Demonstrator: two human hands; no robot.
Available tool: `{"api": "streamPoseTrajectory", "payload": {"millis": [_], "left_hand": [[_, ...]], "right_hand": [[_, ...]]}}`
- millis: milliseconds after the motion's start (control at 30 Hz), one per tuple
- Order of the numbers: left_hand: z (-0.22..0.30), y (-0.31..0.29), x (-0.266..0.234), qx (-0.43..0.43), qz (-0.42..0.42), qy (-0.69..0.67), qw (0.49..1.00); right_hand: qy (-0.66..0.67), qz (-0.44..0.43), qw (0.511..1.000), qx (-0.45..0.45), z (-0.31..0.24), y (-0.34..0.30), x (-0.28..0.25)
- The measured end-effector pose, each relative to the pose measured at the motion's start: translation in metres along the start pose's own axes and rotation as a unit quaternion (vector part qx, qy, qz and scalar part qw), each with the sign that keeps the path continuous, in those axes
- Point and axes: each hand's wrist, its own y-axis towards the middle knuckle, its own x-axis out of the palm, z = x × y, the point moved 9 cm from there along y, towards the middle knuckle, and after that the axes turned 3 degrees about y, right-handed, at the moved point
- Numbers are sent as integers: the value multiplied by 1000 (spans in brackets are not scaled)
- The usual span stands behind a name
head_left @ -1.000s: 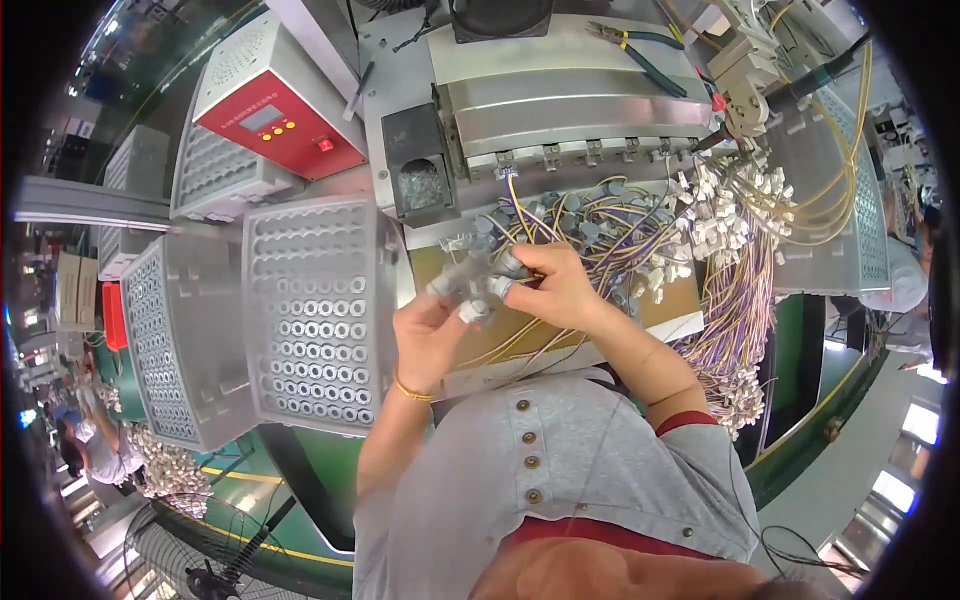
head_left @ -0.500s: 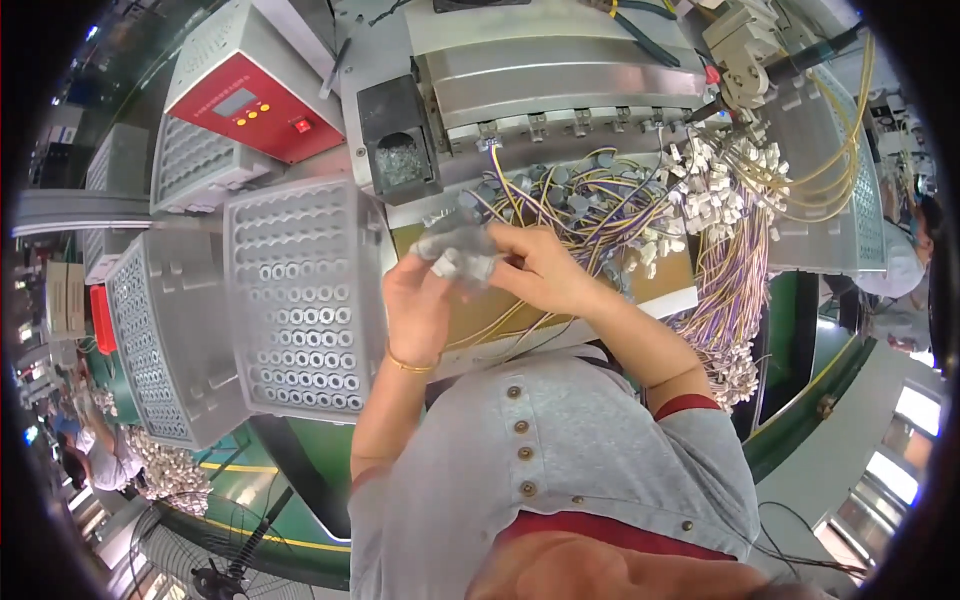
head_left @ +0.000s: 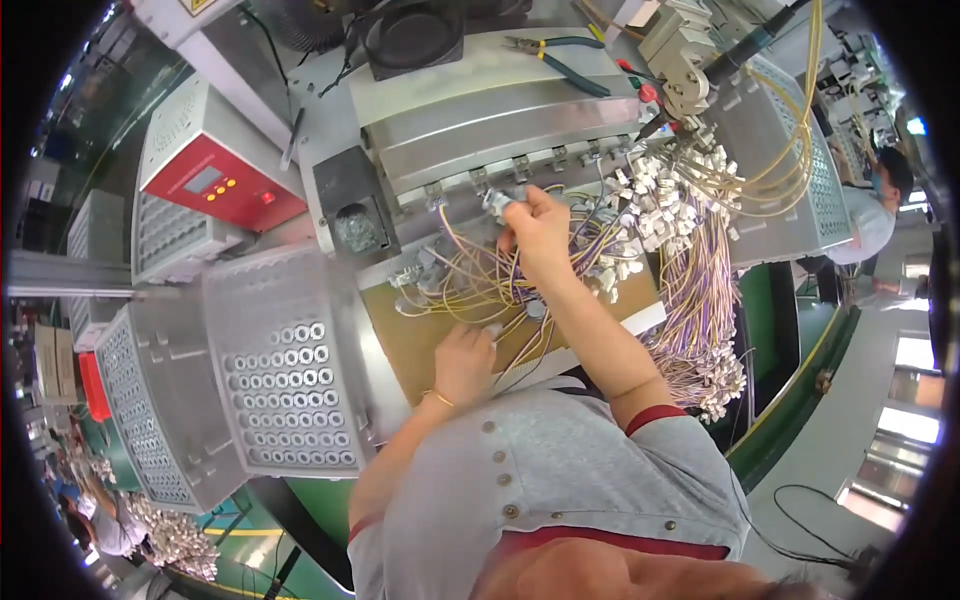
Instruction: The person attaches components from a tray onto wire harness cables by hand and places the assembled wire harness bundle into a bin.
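Observation:
My right hand (head_left: 541, 238) pinches a small silver-grey part (head_left: 495, 203) right by the row of metal clips (head_left: 520, 168) on the front of the steel fixture (head_left: 500, 125). Yellow and purple wires (head_left: 590, 245) run beneath this hand, tangled with small grey round parts (head_left: 535, 309). Lower and to the left, my left hand (head_left: 466, 364) rests low over the brown board (head_left: 400, 345), fingers drawn together. A pale bit shows at its fingertips, too small to name. One wired white connector (head_left: 436, 201) sits at the leftmost clip.
Left of the board stands a clear tray (head_left: 280, 365) with rows of metal rings, beside a red-fronted control box (head_left: 215, 190). A black bin (head_left: 355, 225) adjoins the fixture. Pliers (head_left: 565, 65) lie on top. White connectors (head_left: 655, 195) and bundled wires (head_left: 690, 300) hang at the right.
My hands were together above the board and have parted. The right has gone forward to the clips with the small part; the left has dropped back toward me. The whole view has shifted.

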Motion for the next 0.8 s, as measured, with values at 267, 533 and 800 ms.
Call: {"api": "streamPoseTrajectory", "payload": {"millis": [267, 533, 800], "left_hand": [[-49, -18, 15, -227, -20, -415, 881], [-41, -13, -86, -124, -71, -52, 988], [-12, -8, -138, -12, 110, 51, 993]], "right_hand": [[80, 17, 996, 32, 10, -3, 19], [-356, -79, 898, -247, -56, -22, 12], [-316, -459, 821, -127, 12, -106, 79]]}}
